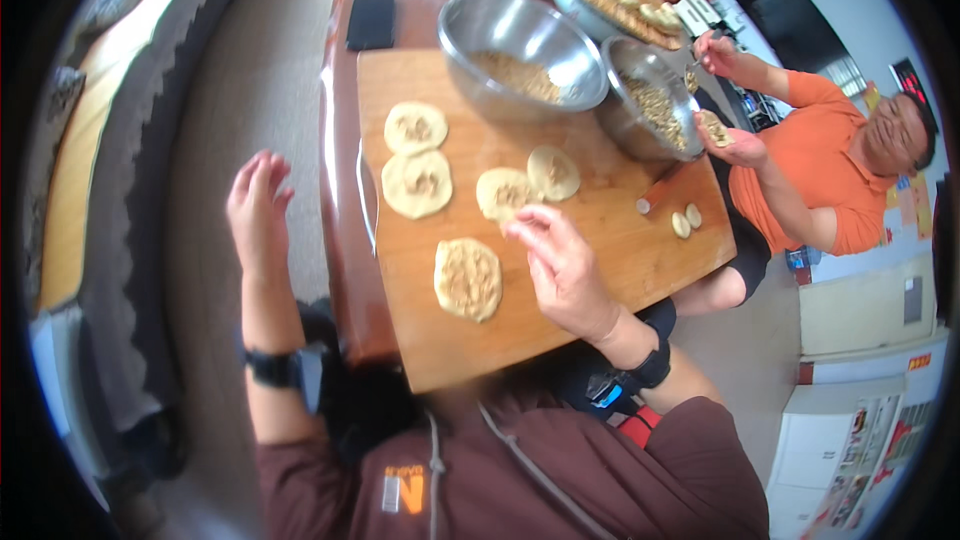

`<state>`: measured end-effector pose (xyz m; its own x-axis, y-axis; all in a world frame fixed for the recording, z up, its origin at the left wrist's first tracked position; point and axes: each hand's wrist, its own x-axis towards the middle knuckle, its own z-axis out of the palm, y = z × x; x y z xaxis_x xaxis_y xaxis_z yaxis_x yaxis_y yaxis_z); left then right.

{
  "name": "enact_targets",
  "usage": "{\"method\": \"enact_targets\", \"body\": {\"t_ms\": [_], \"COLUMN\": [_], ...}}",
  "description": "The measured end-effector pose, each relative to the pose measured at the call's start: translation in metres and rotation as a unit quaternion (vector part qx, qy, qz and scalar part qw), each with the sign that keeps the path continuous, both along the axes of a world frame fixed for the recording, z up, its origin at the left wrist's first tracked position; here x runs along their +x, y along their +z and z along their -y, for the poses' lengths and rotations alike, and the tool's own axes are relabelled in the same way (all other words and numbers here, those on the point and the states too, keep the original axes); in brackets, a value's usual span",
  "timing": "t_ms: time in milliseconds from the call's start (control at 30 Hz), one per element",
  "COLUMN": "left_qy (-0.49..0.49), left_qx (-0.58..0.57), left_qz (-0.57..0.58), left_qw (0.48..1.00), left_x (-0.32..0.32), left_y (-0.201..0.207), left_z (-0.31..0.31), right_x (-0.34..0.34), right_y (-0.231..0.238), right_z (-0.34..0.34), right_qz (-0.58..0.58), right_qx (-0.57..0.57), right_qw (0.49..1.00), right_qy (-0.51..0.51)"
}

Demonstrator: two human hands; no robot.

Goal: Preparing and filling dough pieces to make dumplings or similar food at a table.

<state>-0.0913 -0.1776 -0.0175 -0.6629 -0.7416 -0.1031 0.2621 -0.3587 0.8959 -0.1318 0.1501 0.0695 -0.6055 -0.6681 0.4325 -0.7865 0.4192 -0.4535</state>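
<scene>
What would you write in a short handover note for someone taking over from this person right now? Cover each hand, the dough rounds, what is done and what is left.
Left hand: open, empty, raised off the left edge of the wooden board.
Right hand: open, fingers just at the middle dough round, gripping nothing.
Five dough rounds lie flat on the board, each with filling on top; the largest round is nearest.
Filling sits in two steel bowls at the far end.
Done: rounds rolled and topped. Left: none is folded shut.
A co-worker's hand holds another piece.

Five dough rounds lie on one wooden board, beside two steel bowls.
</scene>
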Motion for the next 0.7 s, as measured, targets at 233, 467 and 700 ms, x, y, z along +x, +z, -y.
{"method": "enact_targets", "body": {"t_ms": [233,467,700], "left_qy": [-0.013,-0.027,-0.01], "left_qx": [0.017,0.024,0.023], "left_qz": [-0.007,-0.02,-0.016], "left_qw": [1.0,0.999,1.0], "left_x": [-0.01,-0.015,-0.014], "left_y": [0.002,0.001,0.002], "left_z": [-0.003,0.003,0.004], "right_x": [-0.126,-0.216,-0.146], "right_y": [0.084,0.041,0.048], "right_z": [0.025,0.029,0.03], "right_qz": [-0.069,-0.142,-0.15], "right_qx": [-0.111,0.168,0.058], "right_qw": [0.985,0.974,0.987], "right_qy": [-0.109,-0.057,-0.013]}}
